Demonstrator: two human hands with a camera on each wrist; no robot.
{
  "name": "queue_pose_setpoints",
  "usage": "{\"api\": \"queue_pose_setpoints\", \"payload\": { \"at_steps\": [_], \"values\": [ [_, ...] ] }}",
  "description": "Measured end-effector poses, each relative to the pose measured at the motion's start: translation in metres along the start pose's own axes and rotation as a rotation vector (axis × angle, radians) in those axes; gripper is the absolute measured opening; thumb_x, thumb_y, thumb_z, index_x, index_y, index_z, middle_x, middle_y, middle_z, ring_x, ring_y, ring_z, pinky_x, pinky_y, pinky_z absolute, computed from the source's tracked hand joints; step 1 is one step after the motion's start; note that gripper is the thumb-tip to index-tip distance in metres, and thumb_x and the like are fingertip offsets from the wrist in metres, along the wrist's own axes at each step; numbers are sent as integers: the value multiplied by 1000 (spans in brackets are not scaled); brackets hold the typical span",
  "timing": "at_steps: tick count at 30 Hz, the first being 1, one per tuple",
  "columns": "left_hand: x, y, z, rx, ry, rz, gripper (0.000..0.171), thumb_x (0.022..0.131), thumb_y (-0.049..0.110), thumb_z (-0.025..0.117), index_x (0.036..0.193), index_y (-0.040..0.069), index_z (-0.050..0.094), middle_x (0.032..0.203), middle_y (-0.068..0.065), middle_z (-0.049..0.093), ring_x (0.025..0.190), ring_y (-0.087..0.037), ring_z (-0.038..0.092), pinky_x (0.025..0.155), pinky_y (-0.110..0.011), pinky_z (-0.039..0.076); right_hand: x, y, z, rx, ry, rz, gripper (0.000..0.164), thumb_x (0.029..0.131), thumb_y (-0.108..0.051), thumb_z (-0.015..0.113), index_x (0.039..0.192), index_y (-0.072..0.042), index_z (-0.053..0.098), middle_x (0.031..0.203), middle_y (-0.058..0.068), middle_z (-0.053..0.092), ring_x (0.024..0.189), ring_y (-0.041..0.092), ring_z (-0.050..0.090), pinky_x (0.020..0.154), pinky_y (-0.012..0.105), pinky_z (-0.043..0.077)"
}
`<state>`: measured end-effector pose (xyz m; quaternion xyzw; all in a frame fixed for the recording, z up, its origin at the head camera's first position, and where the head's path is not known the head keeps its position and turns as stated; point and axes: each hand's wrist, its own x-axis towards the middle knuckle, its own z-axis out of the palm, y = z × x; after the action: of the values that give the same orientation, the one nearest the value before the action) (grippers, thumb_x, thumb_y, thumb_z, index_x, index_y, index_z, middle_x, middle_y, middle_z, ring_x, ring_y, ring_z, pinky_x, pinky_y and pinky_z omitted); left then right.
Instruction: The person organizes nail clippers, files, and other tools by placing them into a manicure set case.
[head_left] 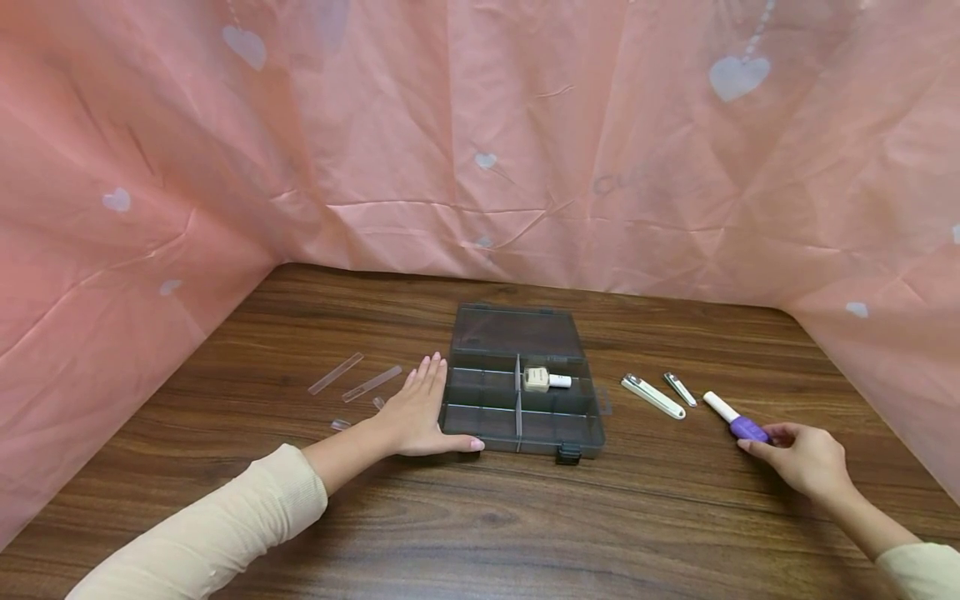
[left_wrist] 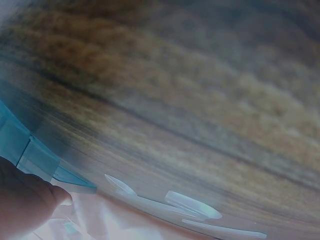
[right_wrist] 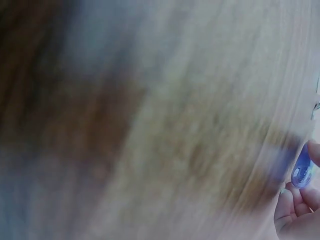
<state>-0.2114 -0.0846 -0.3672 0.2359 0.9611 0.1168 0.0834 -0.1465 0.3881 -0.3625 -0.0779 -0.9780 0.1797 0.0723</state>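
Observation:
A dark see-through divider box (head_left: 480, 419) lies with its lid folded back on the wooden table. My left hand (head_left: 420, 412) rests along the box's left side, fingers straight and thumb reaching over the front edge. In a back right compartment, a cream nail polish bottle (head_left: 537, 379) with a white cap lies on its side. To the right of the box, my right hand (head_left: 810, 458) pinches a purple nail polish bottle (head_left: 747, 429) between thumb and fingers, its long white cap pointing away to the left. The right wrist view also catches the purple bottle (right_wrist: 301, 170) at its edge.
A large nail clipper (head_left: 654, 397) and a small nail clipper (head_left: 679, 389) lie between box and right hand. Left of the box are clear plastic strips (head_left: 335, 373) and small clear pieces (head_left: 341, 424). A pink curtain (head_left: 525, 150) encloses the table's back and sides.

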Motion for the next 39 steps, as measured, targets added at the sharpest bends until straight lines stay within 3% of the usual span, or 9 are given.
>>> {"api": "queue_pose_setpoints", "payload": {
  "at_steps": [3,10,17,22,29,39],
  "values": [
    [0,0,0,1,4,0,123,71,79,50,147,-3,0,155,-20,-5,144,-31,-4,118,-44,7,0,0,0,22,15,12,50,84,-33,66,102,13,61,90,28,66,83,46,58,67,41,35],
    [-1,0,0,4,8,4,123,71,79,50,147,-4,0,155,-21,-5,144,-32,-3,118,-44,7,2,-1,-3,65,54,-10,52,83,-34,67,103,13,61,88,28,67,71,31,62,64,38,36],
    [-2,0,-1,-2,13,12,121,72,77,52,147,-4,2,155,-22,-3,144,-33,-3,118,-45,7,4,-7,-6,92,80,-19,51,81,-35,69,105,10,63,87,24,69,64,-5,48,58,25,38],
    [-2,0,-1,3,11,9,121,72,77,52,147,-4,2,155,-22,-4,144,-33,-3,118,-45,7,6,-17,-8,137,96,-53,52,82,-34,69,109,10,62,89,26,68,62,-16,41,52,19,38],
    [1,-1,1,13,2,0,123,71,79,49,147,-3,-1,155,-20,-7,144,-31,-5,118,-43,5,9,-37,-3,191,116,-99,48,81,-29,71,108,10,62,89,27,67,62,-19,39,50,19,40],
    [1,0,2,4,6,-5,123,71,79,50,147,-2,-1,155,-20,-7,144,-30,-6,118,-43,6,14,-71,8,287,61,-152,44,82,-22,71,110,10,62,99,30,65,67,-18,44,53,16,46]
  ]
}}
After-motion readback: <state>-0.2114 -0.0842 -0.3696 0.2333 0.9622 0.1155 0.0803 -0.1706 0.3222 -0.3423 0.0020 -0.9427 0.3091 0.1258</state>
